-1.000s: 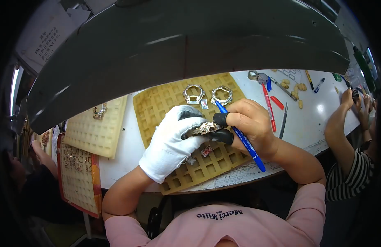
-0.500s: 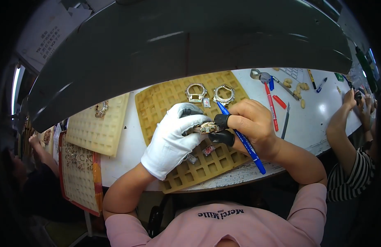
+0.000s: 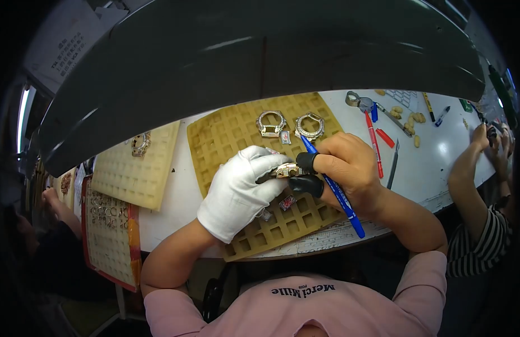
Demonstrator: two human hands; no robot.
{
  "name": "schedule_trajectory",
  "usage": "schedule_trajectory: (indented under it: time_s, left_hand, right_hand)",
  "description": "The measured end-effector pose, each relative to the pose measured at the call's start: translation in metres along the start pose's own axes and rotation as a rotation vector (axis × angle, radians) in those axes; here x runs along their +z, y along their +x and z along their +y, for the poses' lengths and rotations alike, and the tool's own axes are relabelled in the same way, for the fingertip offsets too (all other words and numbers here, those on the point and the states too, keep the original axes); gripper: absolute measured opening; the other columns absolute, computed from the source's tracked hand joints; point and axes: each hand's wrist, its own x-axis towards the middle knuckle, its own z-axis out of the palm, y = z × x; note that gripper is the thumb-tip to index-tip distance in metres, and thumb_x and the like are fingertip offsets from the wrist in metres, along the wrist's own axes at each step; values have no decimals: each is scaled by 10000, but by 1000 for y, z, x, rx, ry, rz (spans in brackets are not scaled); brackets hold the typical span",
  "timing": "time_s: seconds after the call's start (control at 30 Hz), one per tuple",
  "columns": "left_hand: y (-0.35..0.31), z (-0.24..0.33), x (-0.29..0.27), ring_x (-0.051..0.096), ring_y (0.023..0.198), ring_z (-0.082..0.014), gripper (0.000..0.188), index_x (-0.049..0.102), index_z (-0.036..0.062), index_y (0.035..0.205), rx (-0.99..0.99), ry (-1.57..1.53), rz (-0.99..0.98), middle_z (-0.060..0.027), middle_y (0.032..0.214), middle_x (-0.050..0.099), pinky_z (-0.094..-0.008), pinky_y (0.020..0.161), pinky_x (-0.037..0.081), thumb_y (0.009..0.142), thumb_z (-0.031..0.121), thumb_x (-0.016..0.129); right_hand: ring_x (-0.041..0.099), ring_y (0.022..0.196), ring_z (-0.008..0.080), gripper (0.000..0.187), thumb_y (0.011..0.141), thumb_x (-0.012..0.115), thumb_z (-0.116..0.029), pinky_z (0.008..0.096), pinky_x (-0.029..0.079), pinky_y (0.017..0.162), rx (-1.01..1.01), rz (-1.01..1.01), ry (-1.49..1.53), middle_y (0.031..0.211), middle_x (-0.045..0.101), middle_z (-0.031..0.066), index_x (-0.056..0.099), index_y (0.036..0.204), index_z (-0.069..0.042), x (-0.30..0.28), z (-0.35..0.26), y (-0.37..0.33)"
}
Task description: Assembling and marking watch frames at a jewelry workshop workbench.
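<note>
My left hand [image 3: 237, 191], in a white glove, is closed round one end of a metal watch case [image 3: 288, 170] set with small stones. From the other side my right hand [image 3: 347, 168], black finger cots on thumb and forefinger, pinches the same case. A blue pen [image 3: 340, 194] lies tucked through the right hand, its tip pointing up and away. Beneath both hands is a yellowish tray [image 3: 212, 135] with square pockets. Two more watch cases, one at left [image 3: 270, 123] and one at right [image 3: 310, 126], rest on its far part. Small tags [image 3: 287, 203] lie close to my hands.
A dark lamp hood [image 3: 260, 50] spans the far side. To the right are a red pen [image 3: 374, 146], a tweezer-like tool [image 3: 393, 163], a caliper [image 3: 383, 112] and peanuts [image 3: 409, 121]. Paler trays [image 3: 136, 174] stand left. Other people's arms [image 3: 465, 174] show at both sides.
The view has shifted slightly. My gloved left hand has turned a little round the watch case, which now shows at a slightly different angle. Both hands keep their hold.
</note>
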Motion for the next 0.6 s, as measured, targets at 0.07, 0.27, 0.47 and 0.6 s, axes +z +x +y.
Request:
schedule_trajectory:
  time_s: [0.07, 0.27, 0.47, 0.6]
  left_hand:
    - [1, 3, -3, 632, 835, -292, 177, 690, 67, 971, -24, 146, -41, -109, 912, 641, -371, 730, 521, 811, 143, 693]
    - [0, -2, -1, 626, 822, -286, 136, 697, 87, 939, 22, 199, 0, -89, 866, 637, -373, 714, 518, 835, 159, 646]
    - [-1, -3, 3, 627, 812, -273, 162, 704, 107, 958, 18, 289, 15, -74, 869, 641, -376, 705, 517, 818, 166, 650]
    - [1, -2, 4, 628, 811, -274, 162, 703, 109, 951, 35, 292, 23, -72, 867, 642, -377, 705, 515, 808, 154, 641]
  right_hand:
    - [559, 652, 237, 246, 621, 728, -60, 363, 424, 576, 0, -36, -20, 754, 548, 64, 622, 843, -66, -2, -1, 0]
    - [561, 626, 227, 245, 662, 699, -59, 343, 414, 556, -76, 10, 10, 752, 574, 69, 633, 897, -43, -7, -3, 4]
    - [617, 606, 208, 339, 748, 744, -12, 297, 476, 523, -98, 36, 271, 783, 642, 111, 567, 1037, -12, -3, 0, -5]
    - [586, 529, 233, 301, 747, 772, -49, 320, 445, 470, -113, -27, 324, 693, 609, 101, 576, 973, -18, -4, -5, -2]
